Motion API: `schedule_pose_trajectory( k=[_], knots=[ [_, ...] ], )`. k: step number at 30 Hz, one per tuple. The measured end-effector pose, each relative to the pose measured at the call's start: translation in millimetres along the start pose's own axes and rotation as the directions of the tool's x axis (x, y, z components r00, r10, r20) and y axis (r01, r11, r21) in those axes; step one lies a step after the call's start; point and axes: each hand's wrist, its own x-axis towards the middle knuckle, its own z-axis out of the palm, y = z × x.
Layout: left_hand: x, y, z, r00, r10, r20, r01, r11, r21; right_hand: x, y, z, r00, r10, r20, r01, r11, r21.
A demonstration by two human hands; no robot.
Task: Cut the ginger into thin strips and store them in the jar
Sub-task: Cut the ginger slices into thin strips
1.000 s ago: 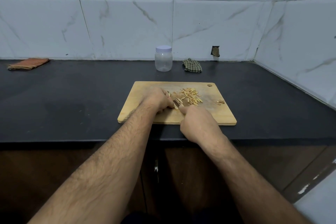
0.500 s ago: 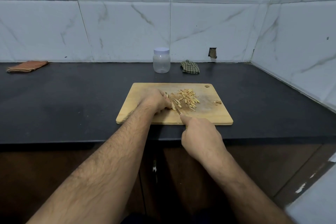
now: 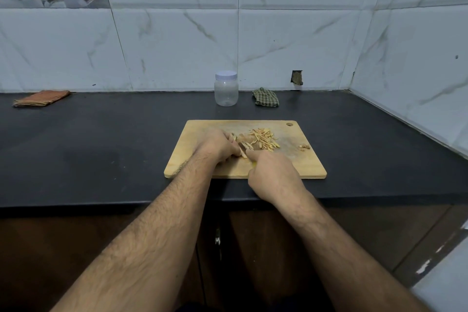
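Black counter, wooden board point(image 3: 202, 157): left hand point(image 3: 217, 145) pinning ginger slices point(image 3: 234, 137), right hand point(image 3: 272, 172) clenched on knife point(image 3: 242, 149) just right; strips point(image 3: 264, 138) beyond, far-right.

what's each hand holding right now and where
Left hand pinches ginger slices on their near ends. Right hand grips the knife by its mostly hidden handle.

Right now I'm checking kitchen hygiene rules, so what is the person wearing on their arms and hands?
Nothing shows on them. The left hand and the right hand are bare, with no gloves, and no rings or watch are visible. Both forearms are uncovered and hairy right down to the bottom edge of the picture; no sleeve comes into view.
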Motion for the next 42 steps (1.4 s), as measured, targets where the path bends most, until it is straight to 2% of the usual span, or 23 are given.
schedule_pose_trajectory(
  k=[13, 25, 32, 42],
  knots=[
    [3.6, -0.2, 1.4, 1.000, -0.014, -0.003, 0.014, 1.000, 0.008, 9.5, -7.0, 0.7, 0.998, -0.002, 0.061, 0.007, 0.996, -0.086],
    [4.1, 0.7, 0.7, 0.999, -0.032, 0.022, 0.032, 0.999, 0.002, -29.5, 15.7, 3.6, 0.996, -0.008, 0.090, 0.019, 0.992, -0.123],
    [2.0, 1.2, 0.5, 0.999, -0.031, 0.024, 0.031, 0.999, -0.009, -13.6, 10.2, 2.1, 1.000, -0.001, -0.011, 0.000, 0.997, -0.078],
    [2.3, 0.5, -0.1, 0.999, -0.031, 0.017, 0.031, 1.000, -0.002, -4.4, 9.6, 6.3, 0.999, -0.019, -0.029, 0.020, 0.999, 0.045]
  ],
)
